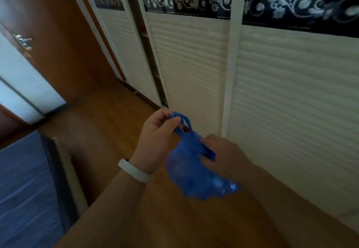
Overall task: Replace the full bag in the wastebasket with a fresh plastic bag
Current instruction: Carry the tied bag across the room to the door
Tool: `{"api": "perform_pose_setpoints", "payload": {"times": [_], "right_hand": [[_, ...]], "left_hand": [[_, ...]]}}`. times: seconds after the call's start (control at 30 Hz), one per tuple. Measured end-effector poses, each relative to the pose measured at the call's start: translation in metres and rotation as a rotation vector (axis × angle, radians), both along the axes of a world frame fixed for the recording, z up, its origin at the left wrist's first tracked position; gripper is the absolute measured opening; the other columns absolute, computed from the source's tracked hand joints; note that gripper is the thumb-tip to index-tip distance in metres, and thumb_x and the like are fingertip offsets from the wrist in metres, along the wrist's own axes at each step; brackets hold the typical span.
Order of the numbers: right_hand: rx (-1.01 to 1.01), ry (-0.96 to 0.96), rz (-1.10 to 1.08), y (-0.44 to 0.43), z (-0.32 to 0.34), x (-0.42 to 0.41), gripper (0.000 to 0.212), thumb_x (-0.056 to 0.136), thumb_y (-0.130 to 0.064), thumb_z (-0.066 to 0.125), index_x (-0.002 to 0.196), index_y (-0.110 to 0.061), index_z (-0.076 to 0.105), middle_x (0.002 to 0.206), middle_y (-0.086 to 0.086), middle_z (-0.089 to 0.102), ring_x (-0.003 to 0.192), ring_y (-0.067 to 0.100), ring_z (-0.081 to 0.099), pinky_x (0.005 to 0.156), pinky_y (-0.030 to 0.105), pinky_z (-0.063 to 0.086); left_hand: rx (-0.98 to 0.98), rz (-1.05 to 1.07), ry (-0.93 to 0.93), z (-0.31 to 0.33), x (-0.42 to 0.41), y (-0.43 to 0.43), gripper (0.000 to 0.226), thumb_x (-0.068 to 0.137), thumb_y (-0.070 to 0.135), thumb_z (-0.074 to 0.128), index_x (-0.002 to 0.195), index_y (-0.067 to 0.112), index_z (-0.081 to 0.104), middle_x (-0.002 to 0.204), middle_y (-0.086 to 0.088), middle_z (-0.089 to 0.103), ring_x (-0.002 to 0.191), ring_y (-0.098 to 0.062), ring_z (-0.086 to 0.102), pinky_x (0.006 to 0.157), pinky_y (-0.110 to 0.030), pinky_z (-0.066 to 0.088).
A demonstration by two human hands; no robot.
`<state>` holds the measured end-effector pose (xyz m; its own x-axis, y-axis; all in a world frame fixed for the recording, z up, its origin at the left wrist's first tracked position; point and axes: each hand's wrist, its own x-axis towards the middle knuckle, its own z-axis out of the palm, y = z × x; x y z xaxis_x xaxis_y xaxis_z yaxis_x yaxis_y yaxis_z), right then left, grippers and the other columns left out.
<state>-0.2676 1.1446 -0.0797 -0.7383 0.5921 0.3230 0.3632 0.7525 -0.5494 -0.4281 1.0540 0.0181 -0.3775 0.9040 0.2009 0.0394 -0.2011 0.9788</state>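
**A:** so where's the bag at right now?

**B:** The blue plastic bag [194, 174] is up in the air between both hands, over the wooden floor [120, 115]. It's crumpled, not opened out. The left hand [159, 133] is pinching one of the handle loops between thumb and fingers [175, 120], holding it higher up. The right hand [223, 156] is lower and to the side, fingers closed on the other handle strip right where it meets the scrunched body of the bag. The rest just hangs down, kinda blurry at the bottom end.

**A:** anything else around?

**B:** White band [135, 171] on the left wrist. Just beside the right hand there's a run of cream sliding closet doors [291, 96] with ribbed panels and a dark floral strip across the top. A brown wooden door [64, 44] is further back on the left, and something blue [25, 189] sits in the lower left corner, can't tell what it is. No wastebasket visible from this angle.
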Motion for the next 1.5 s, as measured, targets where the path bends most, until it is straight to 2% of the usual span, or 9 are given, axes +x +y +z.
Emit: {"api": "perform_pose_setpoints", "payload": {"times": [0.17, 0.33, 0.43, 0.57, 0.73, 0.83, 1.0, 1.3, 1.5], "right_hand": [[-0.045, 0.079, 0.071, 0.063, 0.01, -0.048, 0.036, 0.083, -0.036, 0.054, 0.111, -0.016, 0.062, 0.092, -0.012, 0.054, 0.079, -0.004, 0.044, 0.07, 0.002, 0.036], [-0.005, 0.109, 0.154, 0.105, 0.012, -0.113, 0.036, 0.084, -0.037, 0.053, 0.11, -0.013, 0.063, 0.089, -0.014, 0.05, 0.078, -0.003, 0.043, 0.071, 0.001, 0.036], [-0.014, 0.091, 0.195, 0.121, 0.009, -0.156, 0.036, 0.085, -0.037, 0.054, 0.11, -0.014, 0.062, 0.089, -0.008, 0.057, 0.077, -0.002, 0.046, 0.069, 0.002, 0.037], [0.003, 0.058, 0.236, 0.147, 0.005, -0.222, 0.031, 0.087, -0.04, 0.054, 0.109, -0.019, 0.059, 0.089, -0.019, 0.048, 0.076, -0.002, 0.048, 0.067, 0.006, 0.039], [-0.015, 0.032, 0.222, 0.179, 0.012, -0.32, 0.026, 0.086, -0.042, 0.052, 0.106, -0.025, 0.054, 0.079, -0.028, 0.042, 0.07, -0.01, 0.048, 0.064, 0.005, 0.036], [0.028, -0.002, 0.233, 0.197, 0.021, -0.381, 0.024, 0.085, -0.045, 0.049, 0.104, -0.031, 0.049, 0.078, -0.028, 0.039, 0.068, -0.009, 0.045, 0.064, 0.007, 0.033], [0.036, -0.058, 0.245, 0.236, 0.031, -0.458, 0.04, 0.086, -0.046, 0.05, 0.115, -0.02, 0.059, 0.093, -0.017, 0.051, 0.08, 0.002, 0.052, 0.071, 0.008, 0.038], [-0.005, -0.037, 0.344, 0.337, 0.023, -0.59, 0.038, 0.085, -0.034, 0.059, 0.121, -0.021, 0.057, 0.103, -0.008, 0.06, 0.09, 0.007, 0.057, 0.08, 0.019, 0.049], [-0.092, -0.018, 0.467, 0.423, 0.014, -0.69, 0.035, 0.089, -0.03, 0.063, 0.122, -0.026, 0.054, 0.104, -0.017, 0.053, 0.093, 0.001, 0.053, 0.081, 0.009, 0.04]], "left_hand": [[0.02, 0.114, -0.006, 0.014, -0.042, 0.046, 0.029, 0.09, 0.007, 0.054, 0.071, 0.026, 0.065, 0.069, 0.003, 0.061, 0.067, -0.011, 0.056, 0.068, -0.025, 0.048], [0.052, 0.233, 0.012, 0.014, -0.103, 0.079, 0.014, 0.083, 0.015, 0.056, 0.075, 0.022, 0.065, 0.07, -0.001, 0.061, 0.069, -0.016, 0.057, 0.071, -0.031, 0.05], [0.092, 0.276, 0.002, 0.005, -0.14, 0.093, 0.017, 0.084, 0.014, 0.056, 0.074, 0.024, 0.065, 0.07, 0.001, 0.061, 0.069, -0.015, 0.057, 0.069, -0.029, 0.05], [0.131, 0.293, -0.031, -0.003, -0.211, 0.119, 0.01, 0.084, 0.01, 0.053, 0.079, 0.015, 0.061, 0.068, 0.002, 0.061, 0.067, -0.013, 0.057, 0.066, -0.026, 0.049], [0.144, 0.287, -0.055, 0.0, -0.313, 0.154, 0.025, 0.09, 0.001, 0.05, 0.077, 0.018, 0.062, 0.069, 0.002, 0.06, 0.066, -0.012, 0.055, 0.065, -0.025, 0.048], [0.16, 0.278, -0.057, 0.001, -0.375, 0.169, 0.019, 0.087, 0.007, 0.051, 0.076, 0.019, 0.062, 0.069, 0.001, 0.059, 0.067, -0.014, 0.054, 0.065, -0.026, 0.049], [0.172, 0.292, -0.133, 0.0, -0.456, 0.198, 0.016, 0.086, 0.01, 0.05, 0.077, 0.017, 0.061, 0.069, 0.001, 0.06, 0.067, -0.012, 0.056, 0.065, -0.026, 0.048], [0.131, 0.431, -0.14, -0.018, -0.576, 0.274, 0.013, 0.083, 0.013, 0.053, 0.075, 0.016, 0.062, 0.071, -0.003, 0.061, 0.068, -0.017, 0.055, 0.068, -0.033, 0.045], [0.067, 0.568, -0.087, -0.013, -0.656, 0.348, 0.01, 0.084, 0.015, 0.054, 0.078, 0.015, 0.061, 0.074, -0.004, 0.061, 0.072, -0.019, 0.057, 0.071, -0.033, 0.049]]}}
